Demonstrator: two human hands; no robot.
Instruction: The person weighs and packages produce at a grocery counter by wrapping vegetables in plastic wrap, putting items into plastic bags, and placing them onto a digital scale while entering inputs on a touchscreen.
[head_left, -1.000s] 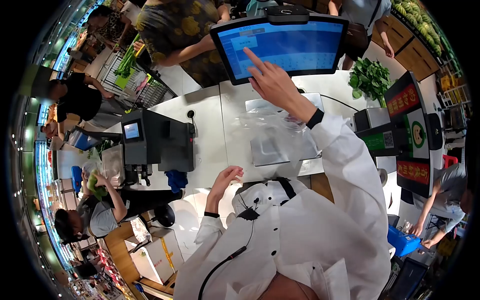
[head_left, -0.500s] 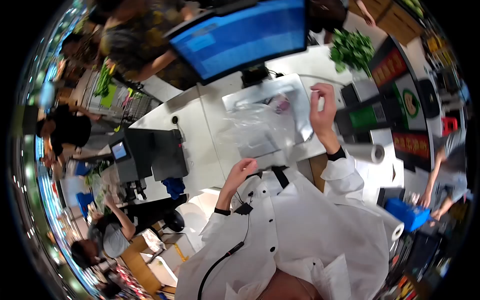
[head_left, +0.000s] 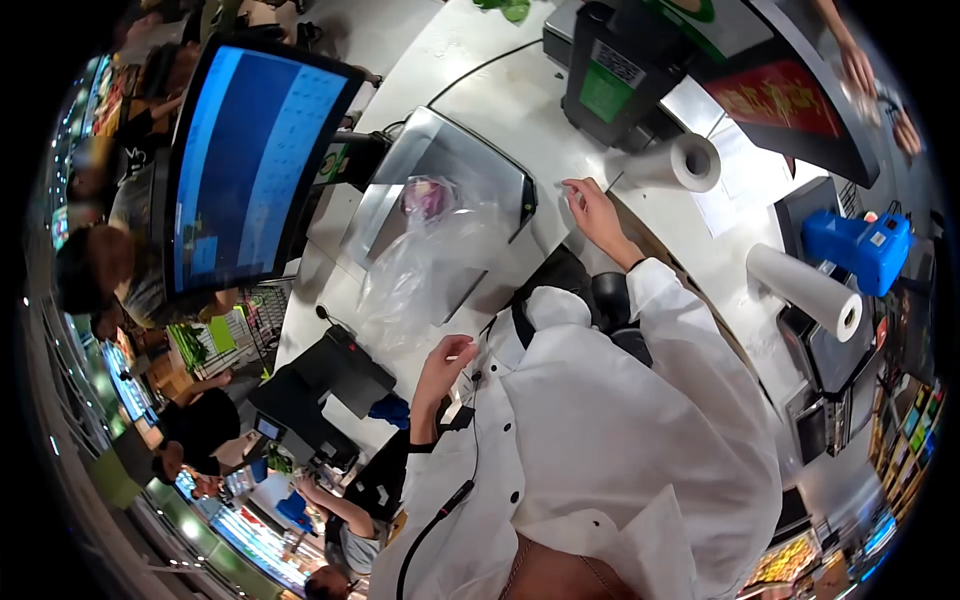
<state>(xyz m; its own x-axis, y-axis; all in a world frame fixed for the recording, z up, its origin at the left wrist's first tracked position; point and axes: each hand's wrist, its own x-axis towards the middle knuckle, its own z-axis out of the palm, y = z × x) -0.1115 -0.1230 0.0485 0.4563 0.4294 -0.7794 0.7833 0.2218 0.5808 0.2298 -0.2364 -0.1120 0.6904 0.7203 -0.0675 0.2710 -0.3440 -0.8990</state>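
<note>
A clear plastic bag with a purple-and-white, roundish piece of produce lies on a silver weighing plate; I cannot tell which kind of produce it is. My left hand hovers by the near edge of the counter, just below the loose end of the bag. Its fingers are loosely bent and nothing shows in them. To the right of the plate, my right hand is held over the counter edge with its fingers apart, holding nothing and near a white plastic roll.
A monitor stands left of the plate. A black printer-like machine sits at the counter's left end. On the right are a payment terminal, another white roll and a blue device. Several people are around the counter.
The view has swung to the right, so the monitor and plate now appear further left. My right hand has moved from beside the plate towards the roll. The bag stays on the plate.
</note>
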